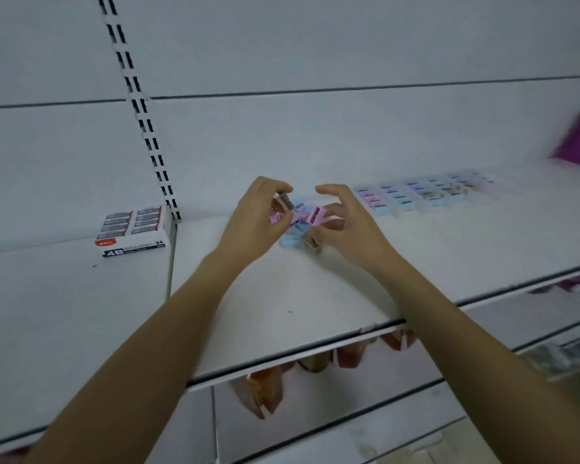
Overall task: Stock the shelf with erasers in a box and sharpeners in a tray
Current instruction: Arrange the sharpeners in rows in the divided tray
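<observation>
The white shelf (315,296) carries everything. The tray (426,194) sits at the back of it, to the right of both hands and a bit farther away. Its long side runs along the shelf from left to right. The box (134,232) of erasers sits well apart on the far left, near the left arm. The left hand (252,219) has its grip closed on a grey sharpener (286,201), pinched between thumb and fingers. The right hand (345,226) is the one nearer the tray, so it has the shorter way to go. Its fingers are curled and touch a pink sharpener (316,214), but its thumb is lifted above, so I cannot tell if its grip really holds it. Between the two hands lies a small pile (293,239) of loose blue and pink sharpeners. The hands cover part of the pile. The far end of the tray is blurry, so free slots are hard to make out.
</observation>
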{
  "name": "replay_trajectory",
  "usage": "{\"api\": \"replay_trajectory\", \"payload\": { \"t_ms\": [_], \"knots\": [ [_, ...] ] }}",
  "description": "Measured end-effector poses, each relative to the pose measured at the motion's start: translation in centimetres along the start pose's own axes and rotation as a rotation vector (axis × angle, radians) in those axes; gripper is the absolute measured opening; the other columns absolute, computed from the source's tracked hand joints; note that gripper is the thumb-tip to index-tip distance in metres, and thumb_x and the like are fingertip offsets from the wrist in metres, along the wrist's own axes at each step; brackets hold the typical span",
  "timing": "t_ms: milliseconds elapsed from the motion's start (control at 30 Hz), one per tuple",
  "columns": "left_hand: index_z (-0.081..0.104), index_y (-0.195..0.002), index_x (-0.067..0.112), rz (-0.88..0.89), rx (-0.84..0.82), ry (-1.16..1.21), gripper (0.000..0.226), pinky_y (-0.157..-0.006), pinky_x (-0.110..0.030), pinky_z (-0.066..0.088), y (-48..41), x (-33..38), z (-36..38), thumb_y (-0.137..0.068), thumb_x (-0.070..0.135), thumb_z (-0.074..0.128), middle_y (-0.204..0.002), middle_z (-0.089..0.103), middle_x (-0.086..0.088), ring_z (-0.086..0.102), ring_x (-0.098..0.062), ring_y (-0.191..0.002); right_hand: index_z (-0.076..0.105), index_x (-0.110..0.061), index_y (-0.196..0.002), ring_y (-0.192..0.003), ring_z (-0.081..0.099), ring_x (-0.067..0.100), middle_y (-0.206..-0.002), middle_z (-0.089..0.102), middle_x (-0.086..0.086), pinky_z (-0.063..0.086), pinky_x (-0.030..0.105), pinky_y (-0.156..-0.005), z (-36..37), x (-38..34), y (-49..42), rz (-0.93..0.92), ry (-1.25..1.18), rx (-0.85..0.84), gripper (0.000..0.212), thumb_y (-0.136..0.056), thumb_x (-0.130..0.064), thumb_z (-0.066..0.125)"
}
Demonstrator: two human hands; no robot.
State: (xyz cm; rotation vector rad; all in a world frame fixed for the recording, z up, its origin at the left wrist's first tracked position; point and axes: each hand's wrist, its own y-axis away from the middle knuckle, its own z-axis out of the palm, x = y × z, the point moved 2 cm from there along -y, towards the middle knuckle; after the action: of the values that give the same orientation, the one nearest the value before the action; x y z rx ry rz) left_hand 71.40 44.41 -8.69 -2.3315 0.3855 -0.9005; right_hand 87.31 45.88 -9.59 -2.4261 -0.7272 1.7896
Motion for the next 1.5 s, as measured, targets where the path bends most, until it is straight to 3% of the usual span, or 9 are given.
{"api": "replay_trajectory", "payload": {
  "t_ms": [67, 200, 333, 433, 600, 933, 1300, 1433, 1500],
  "knots": [
    [0.057, -0.114, 0.004, 0.023, -0.019, 0.027, 0.032, -0.076, -0.01, 0.043, 1.2, 1.6, 0.5, -0.082, 0.002, 0.062, -0.107, 0.054, -0.006, 0.054, -0.009, -0.077, 0.053, -0.027, -0.111, -0.075, 0.063, 0.014, -0.089, 0.061, -0.008, 0.049, 0.026, -0.075, -1.4, 0.2, 1.3, -0.04, 0.08, 0.015, 0.043, -0.079, 0.0, 0.064],
    [0.059, -0.109, 0.005, 0.048, -0.01, 0.111, 0.027, -0.078, -0.014, 0.047, 2.3, 5.1, 1.6, -0.083, 0.0, 0.06, -0.103, 0.054, -0.003, 0.056, -0.008, -0.078, 0.052, -0.033, -0.084, -0.079, 0.065, 0.014, -0.091, 0.065, -0.005, 0.051, 0.041, -0.083, -4.3, 0.8, 3.6, -0.045, 0.138, 0.077, 0.03, -0.078, -0.008, 0.068],
    [0.056, -0.094, 0.016, 0.02, -0.069, 0.165, 0.024, -0.071, -0.009, 0.047, 3.1, 8.4, 3.5, -0.078, 0.002, 0.067, -0.099, 0.057, -0.007, 0.058, 0.001, -0.073, 0.045, -0.028, -0.075, -0.064, 0.054, 0.002, -0.074, 0.059, -0.009, 0.043, 0.014, -0.063, -6.9, 0.9, 5.8, -0.072, 0.229, 0.117, 0.03, -0.076, -0.022, 0.074],
    [0.052, -0.084, 0.02, 0.005, -0.1, 0.191, 0.023, -0.065, -0.013, 0.048, 3.6, 11.5, 5.6, -0.077, 0.013, 0.072, -0.09, 0.057, -0.003, 0.058, -0.007, -0.067, 0.048, -0.02, -0.078, -0.063, 0.051, 0.005, -0.072, 0.054, -0.012, 0.04, 0.013, -0.06, -9.6, 1.1, 7.7, -0.108, 0.306, 0.139, 0.027, -0.075, -0.029, 0.074],
    [0.052, -0.08, 0.022, 0.035, -0.093, 0.11, 0.022, -0.06, -0.01, 0.04, 3.3, 16.5, 9.0, -0.077, 0.029, 0.072, -0.074, 0.051, 0.015, 0.051, 0.003, -0.061, 0.051, -0.02, -0.08, -0.065, 0.047, 0.006, -0.077, 0.046, -0.01, 0.036, 0.01, -0.059, -15.5, 1.9, 10.3, -0.177, 0.447, 0.208, 0.028, -0.074, -0.036, 0.073],
    [0.062, -0.113, 0.019, 0.043, -0.072, 0.033, 0.028, -0.07, -0.003, 0.035, 2.9, 22.7, 17.2, -0.086, 0.028, 0.062, -0.092, 0.047, 0.004, 0.048, 0.002, -0.07, 0.063, -0.014, -0.107, -0.07, 0.054, 0.007, -0.097, 0.044, -0.004, 0.044, 0.008, -0.071, -25.6, 5.6, 14.7, -0.137, 0.446, 0.204, 0.024, -0.083, -0.012, 0.064],
    [0.055, -0.09, 0.019, -0.028, -0.051, 0.074, 0.003, -0.067, -0.031, 0.045, -3.9, 24.6, 22.6, -0.089, 0.022, 0.057, -0.085, 0.056, 0.005, 0.048, -0.006, -0.068, 0.063, -0.017, -0.093, -0.077, 0.056, 0.004, -0.099, 0.054, -0.003, 0.043, 0.007, -0.074, -32.3, 9.1, 12.5, -0.065, 0.296, 0.326, 0.012, -0.084, -0.009, 0.064],
    [0.049, -0.08, 0.02, -0.157, -0.07, 0.287, 0.013, -0.056, -0.018, 0.047, -8.1, 24.6, 24.1, -0.089, 0.017, 0.057, -0.08, 0.052, 0.007, 0.056, -0.007, -0.055, 0.061, -0.013, -0.1, -0.081, 0.058, 0.007, -0.105, 0.056, -0.003, 0.043, 0.01, -0.076, -34.3, 10.1, 10.3, -0.05, 0.315, 0.307, 0.013, -0.088, -0.007, 0.057],
    [0.049, -0.077, 0.022, -0.234, -0.12, 0.394, 0.017, -0.061, -0.025, 0.049, -10.4, 24.4, 25.0, -0.088, 0.016, 0.059, -0.083, 0.054, 0.005, 0.062, -0.005, -0.051, 0.055, -0.014, -0.106, -0.085, 0.059, 0.012, -0.108, 0.056, -0.004, 0.042, 0.007, -0.072, -35.5, 10.5, 9.1, -0.03, 0.33, 0.299, 0.016, -0.09, -0.01, 0.055]
  ]
}}
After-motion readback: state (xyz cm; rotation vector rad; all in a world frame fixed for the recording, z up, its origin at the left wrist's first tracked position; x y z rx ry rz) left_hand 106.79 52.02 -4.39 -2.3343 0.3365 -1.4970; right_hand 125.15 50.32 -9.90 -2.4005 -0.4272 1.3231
